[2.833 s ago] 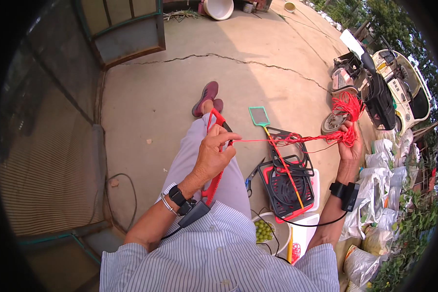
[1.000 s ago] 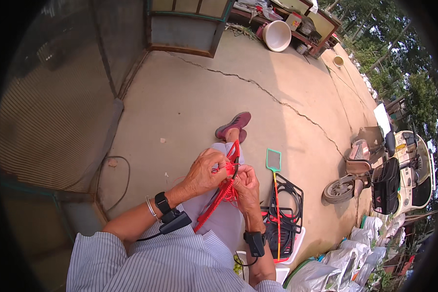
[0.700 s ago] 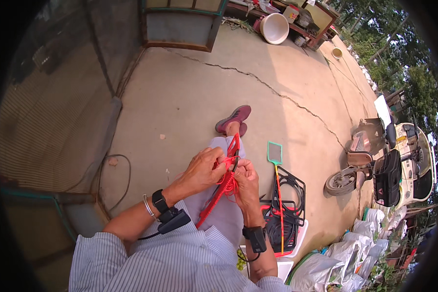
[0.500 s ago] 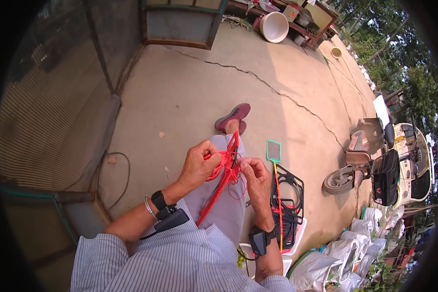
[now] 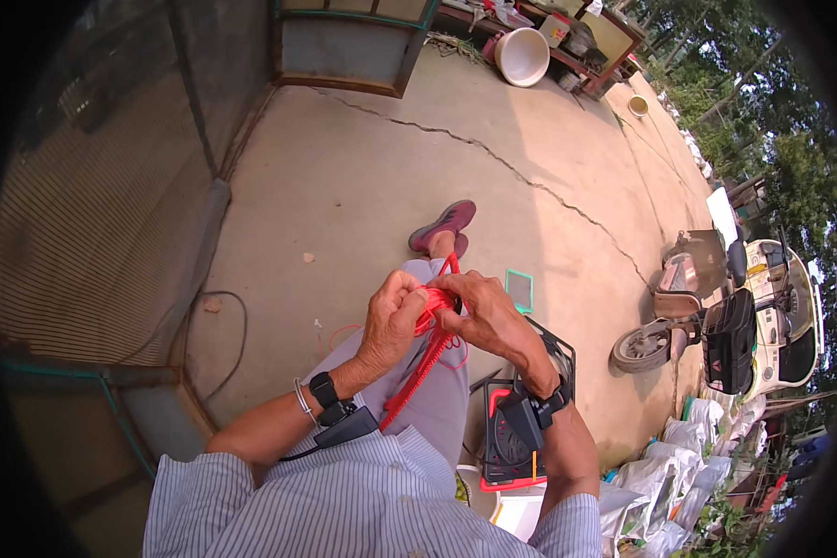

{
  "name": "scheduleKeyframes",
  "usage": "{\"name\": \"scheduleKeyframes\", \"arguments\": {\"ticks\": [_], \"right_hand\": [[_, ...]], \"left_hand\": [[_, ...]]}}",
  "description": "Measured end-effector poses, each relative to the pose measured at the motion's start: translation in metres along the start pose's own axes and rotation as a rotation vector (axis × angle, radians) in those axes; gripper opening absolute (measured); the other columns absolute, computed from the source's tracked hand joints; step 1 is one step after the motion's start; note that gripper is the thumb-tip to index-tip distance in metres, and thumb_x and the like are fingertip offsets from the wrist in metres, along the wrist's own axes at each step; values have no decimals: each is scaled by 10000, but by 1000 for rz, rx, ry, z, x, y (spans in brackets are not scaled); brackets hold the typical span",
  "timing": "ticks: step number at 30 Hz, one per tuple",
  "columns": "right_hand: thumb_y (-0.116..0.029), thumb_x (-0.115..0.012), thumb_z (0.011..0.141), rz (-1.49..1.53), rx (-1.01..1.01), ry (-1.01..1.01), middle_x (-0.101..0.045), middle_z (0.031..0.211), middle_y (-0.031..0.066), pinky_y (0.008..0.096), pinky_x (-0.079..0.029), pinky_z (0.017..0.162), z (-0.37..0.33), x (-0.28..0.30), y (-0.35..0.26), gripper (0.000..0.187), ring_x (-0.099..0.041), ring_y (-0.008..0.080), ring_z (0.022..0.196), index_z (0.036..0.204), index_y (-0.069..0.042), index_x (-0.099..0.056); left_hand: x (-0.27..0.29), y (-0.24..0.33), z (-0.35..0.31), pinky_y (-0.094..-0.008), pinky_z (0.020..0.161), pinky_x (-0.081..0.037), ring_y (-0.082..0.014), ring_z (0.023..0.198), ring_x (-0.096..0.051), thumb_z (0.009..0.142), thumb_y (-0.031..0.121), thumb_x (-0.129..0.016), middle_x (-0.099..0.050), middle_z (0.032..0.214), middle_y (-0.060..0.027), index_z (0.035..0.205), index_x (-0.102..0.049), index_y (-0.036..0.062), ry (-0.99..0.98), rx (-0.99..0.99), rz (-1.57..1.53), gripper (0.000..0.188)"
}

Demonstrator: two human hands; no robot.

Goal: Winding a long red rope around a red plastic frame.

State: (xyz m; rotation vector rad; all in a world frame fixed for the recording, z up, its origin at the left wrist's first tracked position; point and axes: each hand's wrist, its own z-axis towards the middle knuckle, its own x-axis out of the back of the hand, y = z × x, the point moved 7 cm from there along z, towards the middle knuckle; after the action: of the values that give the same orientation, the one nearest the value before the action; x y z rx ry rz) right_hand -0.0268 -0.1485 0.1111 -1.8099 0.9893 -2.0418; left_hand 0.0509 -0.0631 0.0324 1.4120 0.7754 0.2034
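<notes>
Above my lap, my left hand (image 5: 392, 321) is closed, thumb and fingers pinching a bundle of thin red cord (image 5: 433, 307). Close against it from the other side is my right hand (image 5: 486, 314), its bent fingers gripping the same bundle, partly hiding it. A long red strip with a notched edge (image 5: 417, 383) slants from the bundle down across my grey trousers, and its far end shows beyond my hands. Thin loops of cord hang below my right hand and to the left of my left hand. What lies between the fingertips is mostly hidden.
A green-framed swatter (image 5: 520, 289) and a black rack (image 5: 558, 353) lie right of my leg. A scooter (image 5: 679, 316) and white sacks (image 5: 642, 484) are farther right. A pale bucket (image 5: 522, 57) lies near a shelf ahead; a mesh screen (image 5: 112, 205) stands left.
My right hand has moved in over the red bundle, its forearm swinging outward across the rack and swatter handle. My left hand stays on the cord, shifted slightly.
</notes>
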Motion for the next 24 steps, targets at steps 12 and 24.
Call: {"name": "scheduleKeyframes", "arguments": {"ticks": [12,24], "right_hand": [[-229,-396,999,1569,147,798,-479,788,31,349,-447,748,-90,113,49,257,-500,168,752,1062,-8,-511],[-250,-371,1022,1596,236,1067,-345,660,11,246,-356,442,-306,147,88,341,-371,93,511,1093,67,-475]], "left_hand": [[3,-32,-6,-284,748,-476,-152,782,-599,902,192,-509,-624,859,-82,881,-547,40,32,232,-89,158],[-52,-39,-42,-273,807,-476,-145,887,-578,954,294,-531,-602,935,-75,1084,-549,-10,-372,469,-225,331]]}}
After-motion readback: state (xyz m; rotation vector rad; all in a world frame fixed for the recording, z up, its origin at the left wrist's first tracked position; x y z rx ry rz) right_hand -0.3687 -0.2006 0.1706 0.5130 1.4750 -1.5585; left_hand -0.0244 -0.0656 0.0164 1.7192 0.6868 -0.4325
